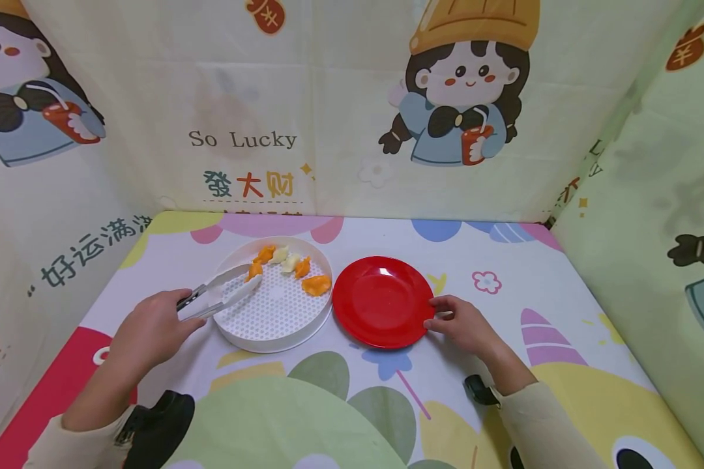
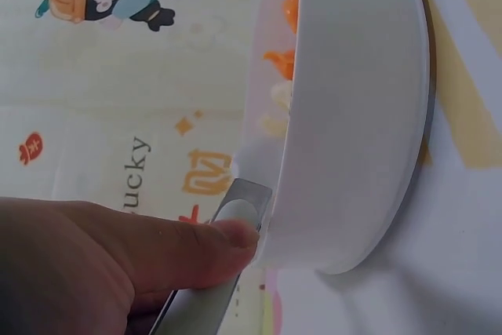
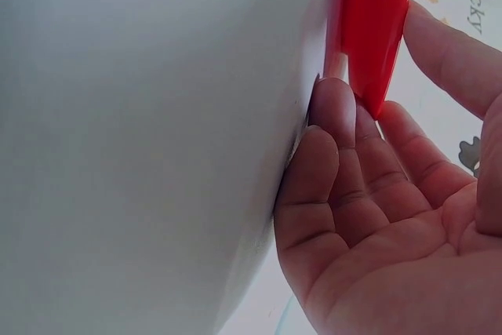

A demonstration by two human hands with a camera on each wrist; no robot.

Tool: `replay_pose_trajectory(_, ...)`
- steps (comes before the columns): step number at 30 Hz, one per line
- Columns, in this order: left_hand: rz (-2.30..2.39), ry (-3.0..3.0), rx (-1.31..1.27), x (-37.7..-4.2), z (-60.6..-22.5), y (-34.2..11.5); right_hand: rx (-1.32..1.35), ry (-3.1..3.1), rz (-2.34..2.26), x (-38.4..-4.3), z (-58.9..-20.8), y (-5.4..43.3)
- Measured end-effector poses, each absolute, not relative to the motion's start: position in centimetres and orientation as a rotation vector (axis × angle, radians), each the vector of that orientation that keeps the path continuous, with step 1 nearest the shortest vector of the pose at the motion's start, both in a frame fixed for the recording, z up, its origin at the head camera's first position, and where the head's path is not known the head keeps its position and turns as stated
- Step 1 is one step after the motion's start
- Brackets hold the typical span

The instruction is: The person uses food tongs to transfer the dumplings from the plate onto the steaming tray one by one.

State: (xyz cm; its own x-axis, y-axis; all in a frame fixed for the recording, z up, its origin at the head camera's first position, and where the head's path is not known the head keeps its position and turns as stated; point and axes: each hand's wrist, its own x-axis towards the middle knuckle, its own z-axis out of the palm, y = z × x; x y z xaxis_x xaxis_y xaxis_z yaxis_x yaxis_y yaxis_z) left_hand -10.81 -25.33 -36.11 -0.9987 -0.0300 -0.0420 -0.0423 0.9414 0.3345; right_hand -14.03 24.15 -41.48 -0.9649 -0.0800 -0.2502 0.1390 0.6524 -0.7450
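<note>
My left hand [image 1: 155, 326] grips a pair of metal tongs [image 1: 234, 298] with dark handle parts. Their tips reach into a round white steamer tray [image 1: 270, 346] with a perforated floor, one on each side of an orange dumpling-like piece [image 1: 255, 270]. Other orange and cream pieces [image 1: 291, 263] lie along the tray's far and right side. A shiny red plate [image 1: 381, 299], with nothing on it, sits just right of the tray. My right hand [image 1: 460, 324] holds its right rim, thumb [image 3: 451, 52] on one side and fingertips at the other in the right wrist view.
A patterned cloth covers the table [image 1: 352, 404]. Printed curtains [image 1: 340, 98] close in the back and both sides. Black straps with camera mounts [image 1: 158, 430] sit on my wrists above the near part of the table.
</note>
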Motion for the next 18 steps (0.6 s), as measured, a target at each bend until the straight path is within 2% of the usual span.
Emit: replay_pose_trajectory(18, 0.593, 3.114, -0.017, -10.6, -34.8, -24.2, 0.046, 2.615, -1.205, -14.0, -41.5, 24.2)
